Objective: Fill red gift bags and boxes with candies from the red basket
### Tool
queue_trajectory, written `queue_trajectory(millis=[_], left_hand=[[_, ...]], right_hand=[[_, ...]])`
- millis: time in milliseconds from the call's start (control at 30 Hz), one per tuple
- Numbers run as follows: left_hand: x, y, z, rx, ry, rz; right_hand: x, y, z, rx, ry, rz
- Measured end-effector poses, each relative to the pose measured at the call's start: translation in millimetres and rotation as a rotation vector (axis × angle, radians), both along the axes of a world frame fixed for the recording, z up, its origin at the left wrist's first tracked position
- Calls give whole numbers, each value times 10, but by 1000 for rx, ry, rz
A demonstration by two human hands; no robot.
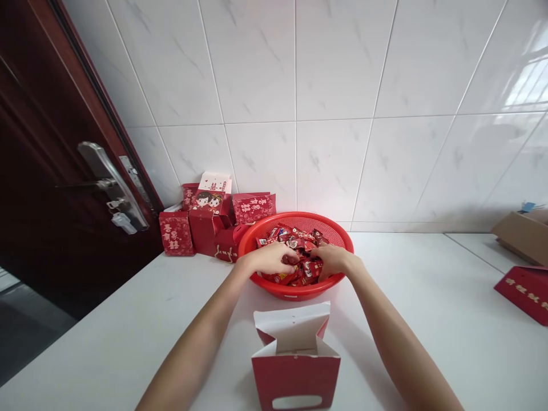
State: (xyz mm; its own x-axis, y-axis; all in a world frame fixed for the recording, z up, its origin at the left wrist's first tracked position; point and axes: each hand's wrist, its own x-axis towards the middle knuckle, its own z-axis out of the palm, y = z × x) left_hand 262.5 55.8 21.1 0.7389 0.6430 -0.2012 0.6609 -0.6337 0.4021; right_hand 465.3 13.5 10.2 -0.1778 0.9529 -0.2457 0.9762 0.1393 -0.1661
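A red plastic colander basket [295, 294] holds many wrapped candies [306, 274], mostly in red wrappers. Inside it, my left hand [274, 258] rests over the left part of the candies, its fingers curled; whatever lies in them is hidden. Across from it, my right hand [334, 260] reaches among the candies on the right, thumb and fingers apart, fingertips touching wrappers. Between my forearms, nearer to me, stands a red paper box [295, 377] with a white inside and its top flaps open. An oval cutout shows on its front.
Several red gift boxes [176, 234] stand piled at the back left, beside the basket. A red folded box [524, 291] and an open cardboard box [524, 237] are at the right. White tiled wall [325, 160] bounds the table; a dark door [38, 148] stands left.
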Motion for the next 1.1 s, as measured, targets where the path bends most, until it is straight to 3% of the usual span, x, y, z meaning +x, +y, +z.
queue_trajectory(millis=[133,300,533,667,867,1100], left_hand=[[95,45,-109,61,189,43],[178,39,-130,118,308,71],[215,-4,-201,185,319,31],[220,-7,-231,196,338,-25],[338,46,-143,201,417,-63],[598,64,-12,130,558,22]], right_hand=[[-22,25,-25,52,-49,0],[-14,59,-83,108,-25,-53],[2,104,-94,246,51,-284],[8,115,-99,273,82,-336],[1,112,-126,269,110,-324],[9,122,-150,263,100,-305]])
